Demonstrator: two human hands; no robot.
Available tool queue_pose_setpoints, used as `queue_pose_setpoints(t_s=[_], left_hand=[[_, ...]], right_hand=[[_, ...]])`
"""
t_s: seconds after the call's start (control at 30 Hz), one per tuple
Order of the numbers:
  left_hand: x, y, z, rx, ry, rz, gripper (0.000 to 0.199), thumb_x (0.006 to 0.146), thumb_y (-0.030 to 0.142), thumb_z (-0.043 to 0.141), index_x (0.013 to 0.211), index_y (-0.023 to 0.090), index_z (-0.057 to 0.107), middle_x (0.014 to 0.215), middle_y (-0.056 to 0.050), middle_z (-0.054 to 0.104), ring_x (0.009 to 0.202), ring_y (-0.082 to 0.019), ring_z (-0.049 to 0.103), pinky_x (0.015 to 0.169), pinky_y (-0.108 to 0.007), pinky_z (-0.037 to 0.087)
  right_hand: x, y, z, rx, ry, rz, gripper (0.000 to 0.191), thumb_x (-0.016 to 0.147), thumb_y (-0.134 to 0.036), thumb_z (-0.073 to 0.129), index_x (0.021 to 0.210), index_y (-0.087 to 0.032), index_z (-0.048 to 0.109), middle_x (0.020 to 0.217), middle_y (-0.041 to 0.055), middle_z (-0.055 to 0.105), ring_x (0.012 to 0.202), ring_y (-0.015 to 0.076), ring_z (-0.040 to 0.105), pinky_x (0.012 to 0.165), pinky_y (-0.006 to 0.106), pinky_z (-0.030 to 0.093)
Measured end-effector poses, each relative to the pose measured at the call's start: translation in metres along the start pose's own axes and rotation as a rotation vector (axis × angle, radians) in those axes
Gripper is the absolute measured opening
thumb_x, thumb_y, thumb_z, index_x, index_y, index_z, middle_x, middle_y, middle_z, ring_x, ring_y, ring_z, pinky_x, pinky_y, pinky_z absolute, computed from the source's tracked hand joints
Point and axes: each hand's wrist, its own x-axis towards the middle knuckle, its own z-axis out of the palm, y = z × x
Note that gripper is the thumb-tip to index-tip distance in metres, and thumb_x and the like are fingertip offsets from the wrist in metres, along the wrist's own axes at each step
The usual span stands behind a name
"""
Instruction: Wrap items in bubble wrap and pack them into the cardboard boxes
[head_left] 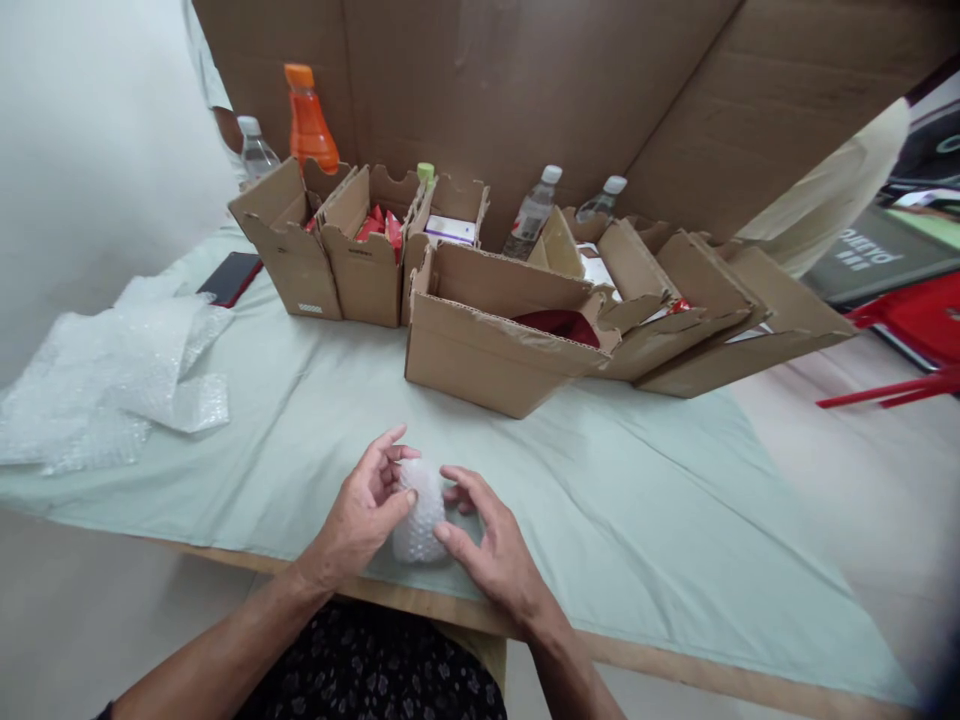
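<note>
Clear bubble wrap (112, 375) lies leftmost; near the front edge of the table (660, 540), the left hand (367, 505) pinches a bubble-wrapped bundle (421, 525); the right hand (491, 545), fingers spread, has its thumb against it.

Whitish wall (90, 130), pale floor (862, 470), cloth-covered table (675, 530)

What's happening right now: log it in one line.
left hand: touching bubble-wrapped bundle; right hand: at its right side; ahead: cardboard boxes; far left: loose bubble wrap
</note>
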Motion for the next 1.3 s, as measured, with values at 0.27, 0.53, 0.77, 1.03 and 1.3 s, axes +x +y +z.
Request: queue_pose_setpoints(t_s=[0.27, 0.53, 0.77, 1.03, 1.3], left_hand=[[-0.003, 0.022, 0.019, 0.349, -0.191, 0.344, 0.071, 0.088, 0.004, 0.054, 0.153, 0.030, 0.040, 0.139, -0.013, 0.056, 0.101, -0.017, 0.067, 0.092, -0.035, 0.061], [0.030, 0.051, 0.015, 0.514, -0.312, 0.537, 0.065, 0.090, 0.009, 0.057, 0.151, 0.029, 0.043, 0.141, -0.013, 0.057, 0.102, -0.019, 0.069, 0.090, -0.036, 0.064], [0.119, 0.104, 0.008, 0.777, 0.097, 0.799, 0.049, 0.093, 0.014, 0.057, 0.141, 0.019, 0.054, 0.152, -0.016, 0.052, 0.110, -0.021, 0.071, 0.094, -0.036, 0.062], [0.140, 0.095, 0.001, 0.941, 0.211, 0.826, 0.030, 0.092, 0.005, 0.048, 0.108, 0.017, 0.070, 0.104, -0.006, 0.073, 0.093, -0.018, 0.073, 0.081, -0.029, 0.060], [0.133, 0.091, -0.001, 0.923, 0.206, 0.883, 0.028, 0.091, 0.004, 0.050, 0.104, 0.018, 0.071, 0.100, -0.003, 0.076, 0.081, -0.015, 0.074, 0.067, -0.025, 0.057]], right_hand=[[0.014, -0.011, -0.027, 0.136, -0.106, 0.067, 0.044, 0.093, -0.039, 0.066, 0.134, -0.024, 0.065, 0.110, 0.0069, 0.077, 0.094, 0.0212, 0.071, 0.083, 0.034, 0.058], [0.017, -0.016, -0.055, -0.027, -0.075, 0.058, 0.015, 0.090, -0.036, 0.068, 0.085, -0.022, 0.071, 0.082, 0.0014, 0.074, 0.074, 0.0168, 0.065, 0.070, 0.028, 0.053], [0.024, -0.047, -0.109, -0.188, 0.180, 0.004, 0.018, 0.088, -0.041, 0.072, 0.084, -0.023, 0.074, 0.075, 0.0026, 0.074, 0.062, 0.0168, 0.063, 0.056, 0.028, 0.051], [0.073, -0.110, -0.155, -0.269, 0.839, -0.255, 0.017, 0.085, -0.033, 0.082, 0.100, -0.027, 0.076, 0.087, 0.0020, 0.072, 0.068, 0.0149, 0.061, 0.063, 0.031, 0.047], [0.191, -0.111, -0.144, -0.715, 0.378, -0.408, 0.001, 0.083, -0.025, 0.070, 0.084, -0.024, 0.071, 0.072, -0.0017, 0.069, 0.063, 0.0160, 0.059, 0.061, 0.029, 0.045]])
